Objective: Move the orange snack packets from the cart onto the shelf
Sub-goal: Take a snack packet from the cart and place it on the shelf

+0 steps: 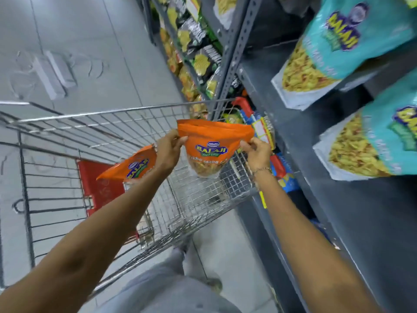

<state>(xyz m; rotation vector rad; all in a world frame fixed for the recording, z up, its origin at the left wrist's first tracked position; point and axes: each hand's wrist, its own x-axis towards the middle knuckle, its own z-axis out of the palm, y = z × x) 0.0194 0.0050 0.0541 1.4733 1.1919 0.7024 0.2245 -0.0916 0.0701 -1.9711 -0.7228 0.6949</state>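
An orange snack packet (pixel 209 146) hangs upright above the wire cart (pixel 126 136). My left hand (pixel 168 151) pinches its left top corner and my right hand (pixel 256 149) pinches its right top corner. A second orange packet (pixel 133 167) sits tilted just left of my left wrist, over the cart's basket; what it rests on is hidden. The dark grey shelf (pixel 334 177) runs along the right, its bare board close to my right hand.
Two teal snack packets (pixel 343 48) stand on the shelf at the upper right. Green, black and yellow packets (pixel 196 55) fill racks further along. A perforated metal upright (pixel 234 48) stands beside the cart's far corner. Grey tiled floor (pixel 74 53) lies to the left.
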